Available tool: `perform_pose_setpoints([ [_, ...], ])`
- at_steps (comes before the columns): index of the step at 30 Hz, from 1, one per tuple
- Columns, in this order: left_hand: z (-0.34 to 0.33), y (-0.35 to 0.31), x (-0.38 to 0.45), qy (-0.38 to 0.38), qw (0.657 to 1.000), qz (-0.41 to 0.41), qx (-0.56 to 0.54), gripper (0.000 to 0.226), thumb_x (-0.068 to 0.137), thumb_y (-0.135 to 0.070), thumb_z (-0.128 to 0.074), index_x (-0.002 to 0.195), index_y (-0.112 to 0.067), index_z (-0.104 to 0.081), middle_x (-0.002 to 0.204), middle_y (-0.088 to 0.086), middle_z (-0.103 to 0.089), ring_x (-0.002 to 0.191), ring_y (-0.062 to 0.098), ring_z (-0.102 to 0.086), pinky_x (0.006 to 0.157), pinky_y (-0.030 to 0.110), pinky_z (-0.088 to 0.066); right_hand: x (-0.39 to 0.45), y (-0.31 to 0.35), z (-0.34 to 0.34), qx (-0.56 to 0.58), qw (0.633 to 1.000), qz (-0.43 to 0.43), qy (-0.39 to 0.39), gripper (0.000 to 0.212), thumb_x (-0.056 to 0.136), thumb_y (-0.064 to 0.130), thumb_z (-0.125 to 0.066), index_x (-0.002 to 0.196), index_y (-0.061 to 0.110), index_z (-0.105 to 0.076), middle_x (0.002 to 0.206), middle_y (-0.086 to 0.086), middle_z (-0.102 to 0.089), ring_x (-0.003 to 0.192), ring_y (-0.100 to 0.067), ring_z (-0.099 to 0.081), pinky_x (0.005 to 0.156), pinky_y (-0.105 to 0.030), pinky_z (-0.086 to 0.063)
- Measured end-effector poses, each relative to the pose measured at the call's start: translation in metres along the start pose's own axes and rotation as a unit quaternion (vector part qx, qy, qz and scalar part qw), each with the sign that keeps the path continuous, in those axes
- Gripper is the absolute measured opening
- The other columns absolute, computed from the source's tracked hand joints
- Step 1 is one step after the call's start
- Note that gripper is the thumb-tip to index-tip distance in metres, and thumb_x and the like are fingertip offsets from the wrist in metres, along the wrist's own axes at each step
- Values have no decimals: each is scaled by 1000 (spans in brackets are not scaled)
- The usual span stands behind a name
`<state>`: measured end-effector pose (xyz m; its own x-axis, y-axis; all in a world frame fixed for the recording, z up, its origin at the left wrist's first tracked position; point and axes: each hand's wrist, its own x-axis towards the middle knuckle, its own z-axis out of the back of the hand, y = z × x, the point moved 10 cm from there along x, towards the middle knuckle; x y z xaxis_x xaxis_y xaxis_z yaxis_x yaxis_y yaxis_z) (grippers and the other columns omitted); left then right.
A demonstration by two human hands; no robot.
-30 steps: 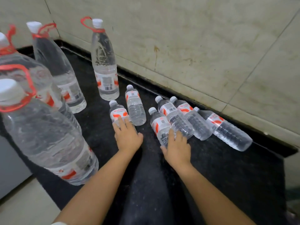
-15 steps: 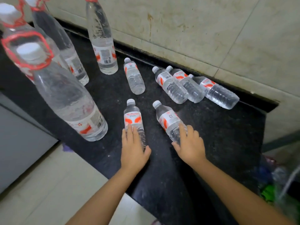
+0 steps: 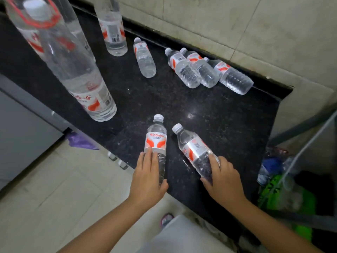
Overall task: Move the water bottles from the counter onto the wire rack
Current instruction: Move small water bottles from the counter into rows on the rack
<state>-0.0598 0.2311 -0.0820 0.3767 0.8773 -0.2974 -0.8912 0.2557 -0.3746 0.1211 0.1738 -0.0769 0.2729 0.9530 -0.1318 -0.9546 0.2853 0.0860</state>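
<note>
**Two small bottles in hand at the counter's front edge**

Black speckled stone counter (image 3: 209, 110) runs into a corner of beige tiled wall (image 3: 246, 30), pale tile floor (image 3: 54, 189) below on the left, and grey rack bars (image 3: 299, 154) off the counter's right end with something green behind them.

Left hand (image 3: 147, 178) lies on top of the left small bottle (image 3: 156, 143), fingers over its lower body and thumb round the side, so it's holding it. Right hand (image 3: 223, 181) grips the base of the right small bottle (image 3: 194, 150), fingers curled round it. Both bottles lie near the front edge, caps pointing away toward the wall, the right one angled left.

They're clear plastic, white caps, white-and-red labels; the left label reads "Wahaha".

Further back, a lone small bottle (image 3: 145, 58) lies flat, and three more small bottles (image 3: 206, 70) lie side by side touching near the wall. Big tall bottles (image 3: 80, 75) stand on the left, one with a red loop handle at its neck.
</note>
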Motion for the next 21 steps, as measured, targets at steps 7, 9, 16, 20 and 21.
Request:
perform_pose_setpoints([
  [7,15,-3,52,16,992,121,-42,96,85,-36,-58,145,-6,10,146,18,-12,129,34,-30,102,40,-36,54,39,13,41,998,-28,44,91,79,52,-60,144,11,-10,134,-9,-37,123,-26,-39,104,-37,-32],
  [9,19,-3,63,4,988,151,-15,97,85,-38,-57,144,-2,10,141,19,-23,124,34,-37,98,40,-40,68,47,10,31,997,-42,54,92,82,48,-59,145,8,-5,137,-13,-34,124,-27,-39,100,-37,-36],
  [16,24,15,67,-26,971,223,-79,84,77,-36,-68,135,1,-20,133,21,-38,122,35,-43,94,41,-42,71,47,8,4,996,-67,53,89,83,42,-61,144,7,-7,138,-15,-32,125,-29,-39,97,-38,-39],
  [20,25,19,67,-26,970,220,-100,74,76,-31,-69,128,1,-28,130,22,-41,119,36,-45,92,41,-43,68,45,9,5,996,-75,57,87,85,39,-60,144,5,-6,139,-16,-31,126,-29,-37,98,-38,-38],
  [21,26,19,68,-26,972,213,-97,73,76,-30,-69,128,2,-28,130,21,-41,118,37,-46,92,41,-43,66,42,10,10,995,-81,59,87,85,38,-60,144,5,-6,139,-16,-31,126,-29,-37,99,-38,-38],
])
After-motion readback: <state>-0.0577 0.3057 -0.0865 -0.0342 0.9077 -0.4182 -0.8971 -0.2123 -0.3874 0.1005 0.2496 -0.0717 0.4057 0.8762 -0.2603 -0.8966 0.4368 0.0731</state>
